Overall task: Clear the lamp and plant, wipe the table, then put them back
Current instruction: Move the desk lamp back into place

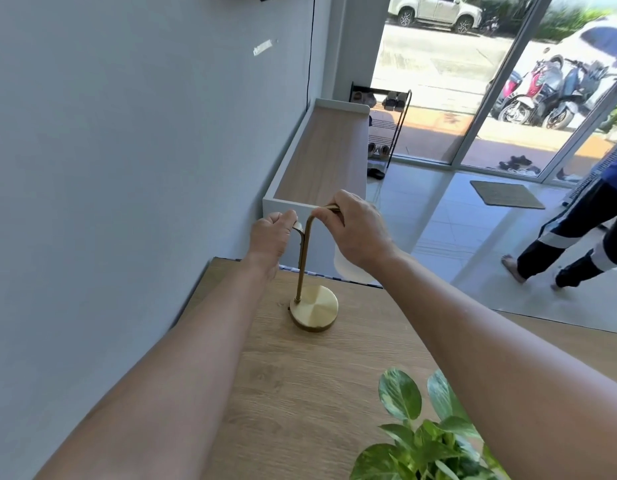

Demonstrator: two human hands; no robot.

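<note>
The lamp [313, 308] stands upright on the table [300, 393], its round brass base flat on the wood near the far edge, close to the wall [127, 133]. A thin brass stem rises from the back of the base and bends over at the top toward the right.

Both hands are up at the top of the lamp. The left hand [270, 235] is curled, its fingertips closed round a small pale part beside the bend (what that part is cannot be told). The right hand [357, 230] grips the horizontal arm of the stem just past the bend, fingers wrapped over it, thumb underneath. Below the right wrist a white shape shows, probably the shade, mostly hidden by the arm.

The plant [424, 434] sits at the near right of the table, under the right forearm; only its green and cream mottled leaves show, the pot being out of frame.

Beyond the table, along the wall, runs a low bench [324, 150] with a wooden top and white sides. Past its far end is a black shoe rack [386, 123] holding several pairs. A mat [506, 195] lies on the tiled floor before glass doors, with scooters [542, 95] and cars parked outside. At the right edge another person [577, 237] walks barefoot in dark trousers with pale stripes.
</note>
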